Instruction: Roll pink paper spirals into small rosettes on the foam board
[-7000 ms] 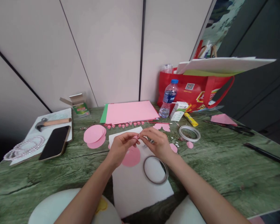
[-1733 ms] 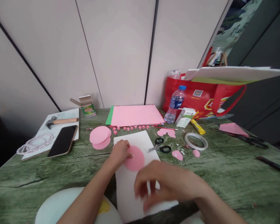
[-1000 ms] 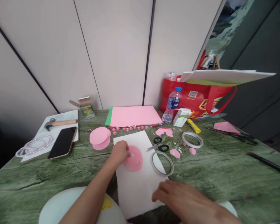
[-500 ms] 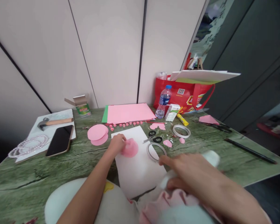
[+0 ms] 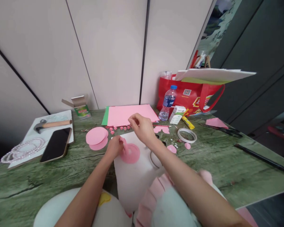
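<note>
My left hand (image 5: 115,147) is closed on the edge of a round pink paper piece (image 5: 133,154). Its left side is bent up by my fingers, and the rest lies on a white sheet (image 5: 129,184). My right hand (image 5: 143,127) hovers farther back, above the sheet's far end, fingers pinched together. Whether anything sits in that pinch is too small to make out. Close to its fingertips runs a row of small pink balls or buds (image 5: 121,128). Partly behind my right forearm, a ring-shaped tape roll (image 5: 153,160) and black-handled scissors are mostly hidden.
Pink paper discs (image 5: 96,136) lie left, near a phone (image 5: 56,144) and a hammer (image 5: 52,124). Behind are pink sheets (image 5: 130,114), a water bottle (image 5: 167,104) and a red bag (image 5: 191,93). Right: white tape (image 5: 186,135), glue stick (image 5: 187,122), black rod (image 5: 262,158).
My right hand has swung from the near right to the far middle, over the small pink buds. My left hand stays at the pink paper, whose left edge is now lifted. The view shifted slightly.
</note>
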The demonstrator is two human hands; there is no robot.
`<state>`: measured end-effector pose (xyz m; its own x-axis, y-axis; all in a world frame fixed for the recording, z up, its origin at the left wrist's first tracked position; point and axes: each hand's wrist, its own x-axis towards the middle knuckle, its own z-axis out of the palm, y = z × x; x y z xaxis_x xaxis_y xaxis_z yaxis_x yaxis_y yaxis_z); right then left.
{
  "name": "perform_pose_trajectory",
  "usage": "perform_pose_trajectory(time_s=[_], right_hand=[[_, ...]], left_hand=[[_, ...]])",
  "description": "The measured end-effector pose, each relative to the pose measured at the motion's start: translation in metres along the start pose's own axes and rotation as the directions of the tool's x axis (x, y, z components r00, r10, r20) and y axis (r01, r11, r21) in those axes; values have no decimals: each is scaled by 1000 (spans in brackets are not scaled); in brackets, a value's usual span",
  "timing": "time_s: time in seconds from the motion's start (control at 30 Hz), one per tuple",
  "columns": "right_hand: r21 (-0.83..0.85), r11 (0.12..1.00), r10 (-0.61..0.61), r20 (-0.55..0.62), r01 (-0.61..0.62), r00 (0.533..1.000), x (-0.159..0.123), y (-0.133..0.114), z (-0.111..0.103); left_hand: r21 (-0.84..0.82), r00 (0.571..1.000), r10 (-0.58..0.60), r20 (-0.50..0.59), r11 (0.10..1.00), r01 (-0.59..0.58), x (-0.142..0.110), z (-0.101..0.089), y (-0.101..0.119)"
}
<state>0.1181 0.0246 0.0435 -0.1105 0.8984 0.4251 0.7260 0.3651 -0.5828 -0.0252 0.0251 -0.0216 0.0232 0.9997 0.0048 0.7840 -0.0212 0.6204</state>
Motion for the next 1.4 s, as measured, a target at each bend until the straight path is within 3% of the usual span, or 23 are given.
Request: perform_pose_trajectory(time_s=[0.07,0.17,0.23,0.3,0.37,0.5,0.6,0.77,0.93,1.23,1.4], right_hand=[[253,967,40,-34,-30,999,-13,13,10],[531,834,40,216,-152,976,-34,32,18],[589,769,20,366,-249,930,-44,36,19],[597,750,-14,443,-284,896,-51,34,18],[573,773,-23,456,-273,890,-55,27,17],[520,836,-36,373,-176,927,-59,18,18],[538,831,-33,296,-138,955,-55,22,18],[682,683,101,267,-262,958,-39,43,10],[723,577,125,382,-380,916,-31,60,5],[722,517,119,472,-461,873,-33,66,15],[714,493,117,512,-497,851,-34,60,12]], left_hand=[[-72,1000,-9,-15,997,8,0,-2,-1],[-208,999,-39,-23,978,33,-4,-4,1],[-471,991,-134,13,873,124,-7,-4,5],[-613,979,-198,44,768,183,-10,-4,9],[-673,971,-231,67,708,215,-14,-5,14],[-776,965,-235,113,586,234,-20,-6,22],[-805,956,-226,189,523,282,-22,-8,25],[-796,951,-7,310,544,264,-23,-17,29],[-746,918,118,378,627,226,-26,-24,31],[-699,875,164,456,674,238,-28,-30,29],[-680,944,53,326,707,195,-27,-13,29]])
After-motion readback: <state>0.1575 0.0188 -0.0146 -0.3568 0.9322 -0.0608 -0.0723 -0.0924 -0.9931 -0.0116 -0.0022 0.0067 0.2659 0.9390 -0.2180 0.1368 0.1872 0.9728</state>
